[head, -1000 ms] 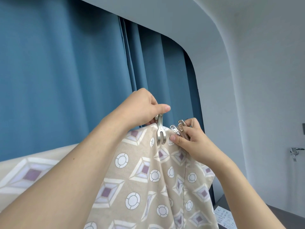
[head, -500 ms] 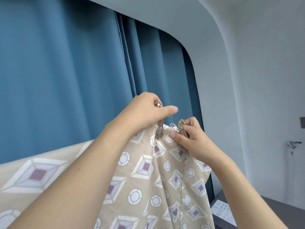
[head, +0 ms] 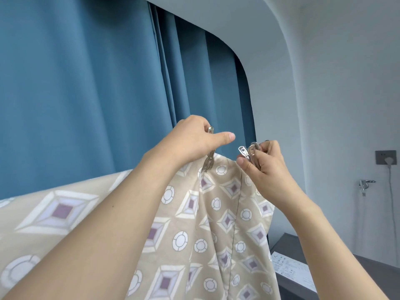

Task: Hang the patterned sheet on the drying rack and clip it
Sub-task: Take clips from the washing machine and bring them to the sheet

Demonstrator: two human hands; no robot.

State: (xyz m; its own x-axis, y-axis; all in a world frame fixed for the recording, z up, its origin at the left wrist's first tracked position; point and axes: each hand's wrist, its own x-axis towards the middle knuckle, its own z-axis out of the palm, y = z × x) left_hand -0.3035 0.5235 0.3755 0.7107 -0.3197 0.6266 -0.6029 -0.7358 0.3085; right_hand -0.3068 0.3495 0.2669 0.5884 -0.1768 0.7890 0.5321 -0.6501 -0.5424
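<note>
the patterned sheet point(head: 194, 234), beige with white circles and purple-centred diamonds, hangs in folds from its top edge in the middle of the view and spreads down and to the left, passing under the person's left forearm. the drying rack itself is hidden under the cloth, so how the sheet sits on it cannot be told.

the left hand point(head: 190, 139) is raised at the sheet's top edge, fingers curled and thumb stretched to the right, gripping a metal clip point(head: 208, 158). the clip's upper end pokes out above the fingers and its lower end lies against the top fold of the sheet; whether it actually bites the cloth cannot be told.

the right hand point(head: 266, 167) is just beside it to the right, also at the top edge, fingers curled round a small bunch of spare metal clips point(head: 249, 153) whose ends stick up past the thumb and forefinger.

behind the sheet hangs a blue curtain point(head: 86, 94). to the right is a pale wall with a grey socket point(head: 386, 157), a white cable point(head: 392, 213) running down from it, and a metal tap point(head: 365, 184). lower right, a printed paper point(head: 292, 269) lies on a dark surface point(head: 368, 269).
</note>
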